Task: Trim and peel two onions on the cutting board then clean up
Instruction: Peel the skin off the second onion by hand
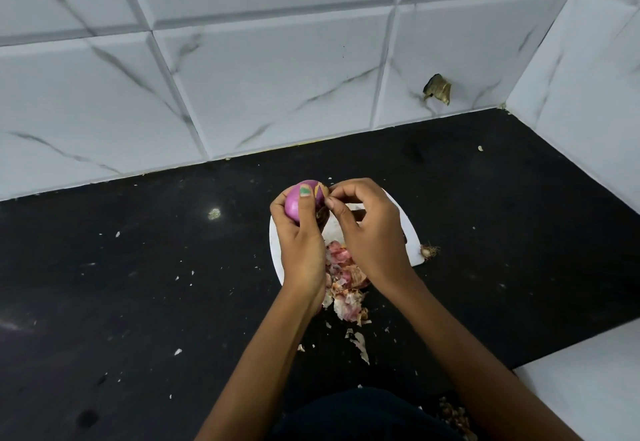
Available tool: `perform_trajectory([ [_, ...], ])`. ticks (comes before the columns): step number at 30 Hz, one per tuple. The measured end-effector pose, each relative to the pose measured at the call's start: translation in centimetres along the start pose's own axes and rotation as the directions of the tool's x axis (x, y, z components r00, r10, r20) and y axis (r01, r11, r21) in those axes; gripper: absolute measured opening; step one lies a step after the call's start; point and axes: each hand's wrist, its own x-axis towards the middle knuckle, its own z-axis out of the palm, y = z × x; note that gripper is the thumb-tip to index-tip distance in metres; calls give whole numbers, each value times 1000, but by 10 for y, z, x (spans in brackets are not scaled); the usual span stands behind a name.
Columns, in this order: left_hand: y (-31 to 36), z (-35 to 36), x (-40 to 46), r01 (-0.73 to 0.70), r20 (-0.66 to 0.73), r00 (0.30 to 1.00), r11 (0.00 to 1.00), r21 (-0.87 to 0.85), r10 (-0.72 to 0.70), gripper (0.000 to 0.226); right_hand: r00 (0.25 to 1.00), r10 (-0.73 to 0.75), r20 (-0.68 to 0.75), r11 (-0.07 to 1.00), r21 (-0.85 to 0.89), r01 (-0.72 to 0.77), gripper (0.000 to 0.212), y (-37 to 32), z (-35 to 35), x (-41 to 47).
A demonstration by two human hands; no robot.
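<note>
Left grip [300,229] curls round the purple onion [300,198]; right grip [367,229] pinches its loose skin above the cutting board [275,246], peels [343,285] heaped there.

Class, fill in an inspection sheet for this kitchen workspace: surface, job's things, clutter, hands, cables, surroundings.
Surface: black countertop, speckled with small skin flakes.
Job's things: purple onion, mostly peeled, held above the white cutting board.
Clutter: pile of onion skins on the board's near edge; trimmed root end beside the board.
Hands: left hand grips the onion; right hand pinches skin at its top.
Cables: nothing seen.
Surroundings: white marbled wall tiles, one chipped hole.
</note>
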Motion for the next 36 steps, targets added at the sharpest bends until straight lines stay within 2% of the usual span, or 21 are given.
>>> perform_trajectory([
  [4, -2, 1, -1, -19, 1, 1000, 1000, 15, 19, 36, 999, -24, 35, 995, -94, 27, 6, 2, 4, -1],
  [9, -5, -6, 1, -39, 42, 999, 996, 74, 36, 37, 995, 84, 53, 995, -61, -81, 6, 3, -1, 4],
  [13, -2, -9, 2, -14, 46, 999, 997, 82, 10, 50, 972, 196, 132, 968, 135, -213, 1, 0, -13, 10],
  [16, -1, -10, 5, -22, 35, 999, 995, 96, 19, 43, 939, 240, 244, 933, 210, -293, 20, -3, -21, 11],
  [18, -1, -11, 5, -32, 42, 999, 994, 106, 27, 41, 941, 213, 264, 954, 153, -258, 26, -4, -23, 11],
  [20, 0, -11, 5, -43, 52, 998, 992, 122, 37, 37, 945, 182, 271, 968, 120, -220, 22, -5, -23, 12],
  [28, 5, -12, 6, -57, 50, 997, 987, 149, 50, 33, 949, 123, 289, 983, 99, -157, 21, -8, -25, 13],
  [32, 4, -13, 7, -68, 67, 996, 984, 167, 58, 23, 956, 123, 267, 988, 53, -142, 20, -9, -26, 13],
  [36, 1, -13, 9, -72, 69, 996, 981, 178, 61, 25, 969, 89, 231, 996, 4, -92, 11, -8, -25, 15],
])
